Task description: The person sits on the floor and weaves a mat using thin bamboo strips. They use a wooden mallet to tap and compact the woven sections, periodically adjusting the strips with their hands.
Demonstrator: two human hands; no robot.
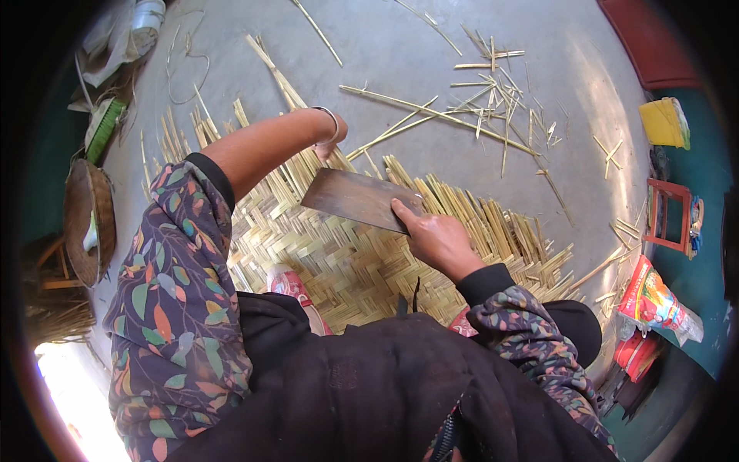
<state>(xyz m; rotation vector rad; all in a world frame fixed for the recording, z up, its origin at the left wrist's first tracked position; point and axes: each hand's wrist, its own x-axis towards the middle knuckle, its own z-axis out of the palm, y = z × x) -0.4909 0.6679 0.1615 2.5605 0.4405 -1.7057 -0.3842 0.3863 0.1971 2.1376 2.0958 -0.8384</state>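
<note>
A woven mat [339, 269] of pale, split bamboo-like strips lies on the floor in front of me, its long loose strip ends [477, 219] sticking out along the far edge. My right hand [440, 242] is closed on a broad, dark cleaver [358, 202], thumb resting on its flat face; the grip underneath is hidden. The blade lies level over the mat's far edge. Just beyond the blade's left end, my left hand [331, 137], with a bangle [332, 127] at the wrist, is bent down and closed on several strip ends; its fingertips are mostly hidden.
Cut strip pieces [493, 100] are scattered over the grey floor [400, 46] beyond the mat. A round basket [91, 223] and green brush [104, 131] are at the left. On the right are a yellow container [664, 123], a red frame [670, 215] and a plastic bag [654, 300].
</note>
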